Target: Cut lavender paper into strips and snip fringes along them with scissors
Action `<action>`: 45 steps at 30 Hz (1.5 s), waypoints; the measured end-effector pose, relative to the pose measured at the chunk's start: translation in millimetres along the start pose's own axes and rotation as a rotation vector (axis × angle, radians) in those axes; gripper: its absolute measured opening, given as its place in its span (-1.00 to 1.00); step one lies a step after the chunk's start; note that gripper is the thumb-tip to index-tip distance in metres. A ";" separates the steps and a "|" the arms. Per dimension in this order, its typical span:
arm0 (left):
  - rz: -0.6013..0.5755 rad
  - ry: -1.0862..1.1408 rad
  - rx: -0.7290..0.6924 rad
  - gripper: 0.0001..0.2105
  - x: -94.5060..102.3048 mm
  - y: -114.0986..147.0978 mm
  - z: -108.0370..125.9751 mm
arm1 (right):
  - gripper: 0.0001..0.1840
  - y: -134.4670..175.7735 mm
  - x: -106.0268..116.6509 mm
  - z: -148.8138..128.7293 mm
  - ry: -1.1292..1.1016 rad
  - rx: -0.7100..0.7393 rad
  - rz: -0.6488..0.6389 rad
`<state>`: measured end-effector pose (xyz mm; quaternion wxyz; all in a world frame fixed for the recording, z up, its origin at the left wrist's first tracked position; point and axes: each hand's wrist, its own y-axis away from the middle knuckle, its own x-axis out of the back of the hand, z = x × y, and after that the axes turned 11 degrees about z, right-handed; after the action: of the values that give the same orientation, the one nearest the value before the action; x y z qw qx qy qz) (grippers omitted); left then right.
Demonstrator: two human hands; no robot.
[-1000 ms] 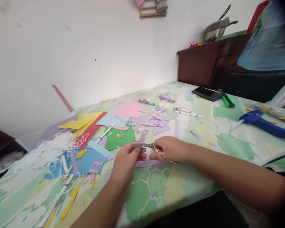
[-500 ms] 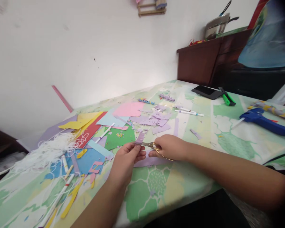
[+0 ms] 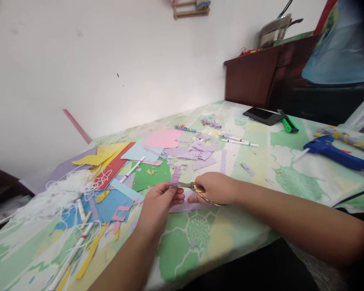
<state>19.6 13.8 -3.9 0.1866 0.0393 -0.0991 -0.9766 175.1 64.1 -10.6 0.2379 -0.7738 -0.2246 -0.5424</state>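
Note:
Near the front of the table, my left hand (image 3: 160, 199) pinches a narrow purple paper strip (image 3: 175, 175) between thumb and fingers. My right hand (image 3: 214, 188) grips gold-handled scissors (image 3: 186, 185), their blades lying across the strip close to my left fingertips. Whether the blades are fully closed I cannot tell. Beneath both hands lies a larger purple sheet (image 3: 185, 205), partly covered by them. Beyond, torn and fringed purple paper scraps (image 3: 197, 152) are heaped next to a pink paper piece (image 3: 162, 139) and a green sheet (image 3: 151, 175).
A tangle of white string (image 3: 63, 188) covers coloured paper on the left, with markers (image 3: 74, 252) in front. At the right are a blue glue gun (image 3: 336, 152), a green utility knife (image 3: 289, 124) and a black phone (image 3: 263, 116). A pink stick (image 3: 77, 125) leans by the wall.
The view has shifted slightly, so everything sits a little further left. Both hands keep their hold on the strip and the scissors; more of the strip shows above the blades.

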 end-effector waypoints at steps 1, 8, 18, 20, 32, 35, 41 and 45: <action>0.000 -0.005 -0.002 -0.90 -0.3 -0.3 -0.5 | -0.37 -0.2 0.2 -0.2 -0.001 0.000 0.002; -0.024 -0.028 0.003 -0.91 0.3 0.1 -0.5 | -0.37 -0.3 2.9 -1.2 -0.004 -0.002 0.011; -0.015 0.008 0.020 -0.90 0.0 3.2 1.5 | -0.38 -0.5 3.9 -3.4 0.033 0.004 0.039; -0.011 0.007 0.031 -0.90 0.5 4.1 2.8 | -0.39 -1.5 3.3 -2.7 0.029 0.007 0.050; 0.005 -0.042 0.022 -0.89 0.8 4.1 5.5 | -0.46 -0.9 1.9 0.9 0.020 0.004 0.064; -0.010 -0.031 0.014 -0.90 0.8 4.4 5.7 | -0.46 0.1 1.5 0.1 0.019 0.015 0.067; -0.035 -0.101 -0.016 -0.90 -0.1 3.5 2.0 | -0.46 0.1 1.2 -2.6 0.020 0.001 0.032; -0.017 -0.133 -0.035 -0.89 1.3 4.6 2.1 | -0.46 -0.2 0.7 -2.3 0.012 0.006 0.012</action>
<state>19.7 9.5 -1.0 0.1719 -0.0279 -0.0940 -0.9802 173.5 62.9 -9.3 0.2448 -0.7712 -0.2201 -0.5448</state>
